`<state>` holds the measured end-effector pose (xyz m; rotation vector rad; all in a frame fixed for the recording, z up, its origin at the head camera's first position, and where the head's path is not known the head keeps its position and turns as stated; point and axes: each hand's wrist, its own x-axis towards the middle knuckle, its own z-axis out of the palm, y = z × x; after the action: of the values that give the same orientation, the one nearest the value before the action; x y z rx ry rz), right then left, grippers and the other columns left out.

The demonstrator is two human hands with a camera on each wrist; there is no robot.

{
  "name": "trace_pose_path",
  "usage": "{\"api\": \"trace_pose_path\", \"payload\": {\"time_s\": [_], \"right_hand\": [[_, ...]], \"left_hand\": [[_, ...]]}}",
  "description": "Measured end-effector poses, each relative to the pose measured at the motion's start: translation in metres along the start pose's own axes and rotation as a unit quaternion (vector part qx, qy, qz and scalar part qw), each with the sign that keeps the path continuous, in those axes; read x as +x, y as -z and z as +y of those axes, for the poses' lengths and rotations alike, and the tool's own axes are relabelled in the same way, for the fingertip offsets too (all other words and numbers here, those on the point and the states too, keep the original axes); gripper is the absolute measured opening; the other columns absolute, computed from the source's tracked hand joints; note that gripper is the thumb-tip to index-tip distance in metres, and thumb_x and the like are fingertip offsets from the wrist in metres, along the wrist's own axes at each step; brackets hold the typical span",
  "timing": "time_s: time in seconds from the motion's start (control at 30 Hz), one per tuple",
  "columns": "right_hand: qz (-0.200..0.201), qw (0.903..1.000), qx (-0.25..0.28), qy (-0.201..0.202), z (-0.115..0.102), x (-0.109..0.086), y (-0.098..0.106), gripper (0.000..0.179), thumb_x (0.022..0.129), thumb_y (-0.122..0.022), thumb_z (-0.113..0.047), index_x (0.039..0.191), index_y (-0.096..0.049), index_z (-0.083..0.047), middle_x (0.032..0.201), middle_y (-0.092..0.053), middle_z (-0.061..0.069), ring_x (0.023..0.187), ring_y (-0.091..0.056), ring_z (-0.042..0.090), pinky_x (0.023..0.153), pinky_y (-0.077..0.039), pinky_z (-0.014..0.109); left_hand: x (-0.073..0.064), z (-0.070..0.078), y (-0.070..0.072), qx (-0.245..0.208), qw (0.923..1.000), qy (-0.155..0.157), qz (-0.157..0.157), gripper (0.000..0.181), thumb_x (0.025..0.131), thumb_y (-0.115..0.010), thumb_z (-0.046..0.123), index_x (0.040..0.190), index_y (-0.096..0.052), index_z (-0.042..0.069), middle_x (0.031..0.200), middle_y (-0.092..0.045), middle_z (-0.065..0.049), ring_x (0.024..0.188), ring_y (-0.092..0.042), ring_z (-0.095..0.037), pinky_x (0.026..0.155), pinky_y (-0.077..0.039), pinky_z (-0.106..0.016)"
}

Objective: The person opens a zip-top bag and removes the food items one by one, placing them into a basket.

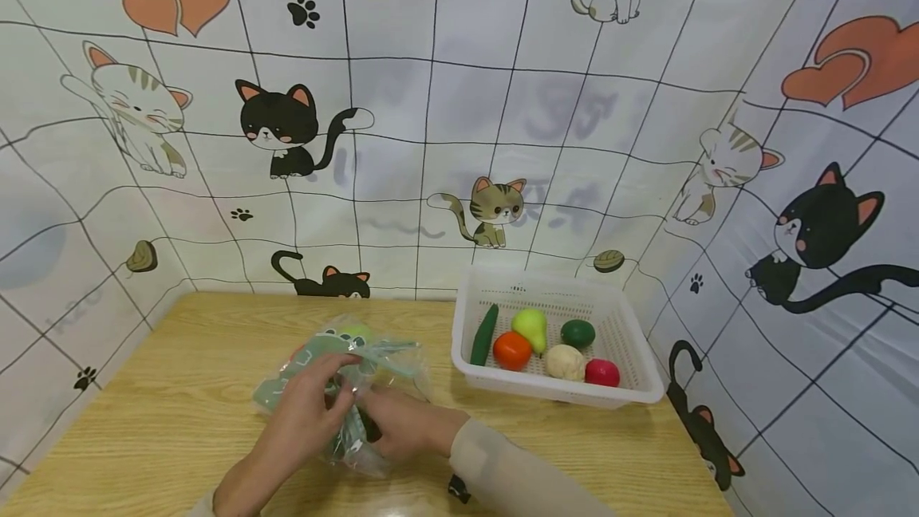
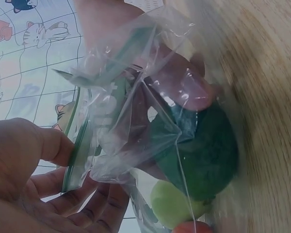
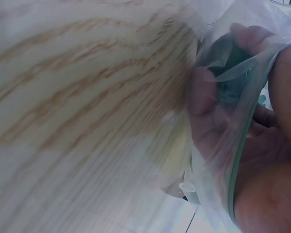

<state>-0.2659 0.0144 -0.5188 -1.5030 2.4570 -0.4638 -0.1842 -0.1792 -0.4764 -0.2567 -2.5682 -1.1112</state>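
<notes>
A clear zip bag (image 1: pixel 395 361) with a pale green cartoon print lies on the left part of the table. My left hand (image 1: pixel 309 401) pinches its green zip edge (image 2: pixel 72 177) between thumb and fingers. Through the bag's mouth reaches my right hand (image 1: pixel 405 421), its fingers curled round a dark green rounded fruit or vegetable (image 2: pixel 213 155) whose exact kind I cannot tell. Beneath that, in the left wrist view, a light green round piece (image 2: pixel 174 201) and part of an orange-red one (image 2: pixel 191 227) show inside the bag. The plastic blurs them.
A white perforated basket (image 1: pixel 546 391) stands to the right, holding a cucumber (image 1: pixel 484 335), an orange-red tomato-like piece (image 1: pixel 512 350), a pear (image 1: pixel 530 329), a dark green piece (image 1: pixel 577 333), a whitish piece (image 1: pixel 565 362) and a red one (image 1: pixel 601 372). Cat-printed cloth surrounds the wooden table (image 1: pixel 179 389).
</notes>
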Motion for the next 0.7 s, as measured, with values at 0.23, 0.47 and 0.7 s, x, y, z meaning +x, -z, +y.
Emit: {"api": "trace_pose_path", "payload": {"time_s": [0.23,0.47,0.7], "right_hand": [[-0.002,0.9993,-0.025,-0.026,-0.005,-0.012,0.009,0.091,0.107,-0.087,-0.024,0.181,-0.036,-0.011,0.170,-0.061,0.014,0.152,-0.065,0.016,0.125,-0.054,0.026],[0.028,0.9983,-0.050,-0.007,-0.005,-0.021,0.021,0.072,0.104,-0.090,-0.026,0.169,-0.061,-0.018,0.166,-0.067,0.006,0.151,-0.065,0.014,0.121,-0.055,0.022],[0.060,0.9980,-0.019,-0.003,-0.003,-0.032,0.026,0.073,0.101,-0.092,-0.020,0.167,-0.062,-0.015,0.165,-0.069,0.008,0.146,-0.068,0.013,0.114,-0.057,0.018]], "left_hand": [[0.000,-0.001,0.000,0.000,0.9999,0.008,-0.012,0.041,0.100,-0.074,-0.007,0.137,-0.081,0.009,0.142,-0.080,-0.012,0.104,-0.074,-0.018,0.081,-0.069,-0.031],[0.001,-0.002,-0.002,-0.001,0.9999,0.011,-0.009,0.041,0.102,-0.074,-0.007,0.140,-0.079,0.008,0.141,-0.080,-0.014,0.104,-0.075,-0.020,0.079,-0.069,-0.030],[0.002,-0.003,-0.003,0.009,0.9999,0.007,-0.008,0.044,0.101,-0.073,-0.007,0.142,-0.079,0.009,0.143,-0.080,-0.012,0.104,-0.073,-0.018,0.078,-0.066,-0.027]]}}
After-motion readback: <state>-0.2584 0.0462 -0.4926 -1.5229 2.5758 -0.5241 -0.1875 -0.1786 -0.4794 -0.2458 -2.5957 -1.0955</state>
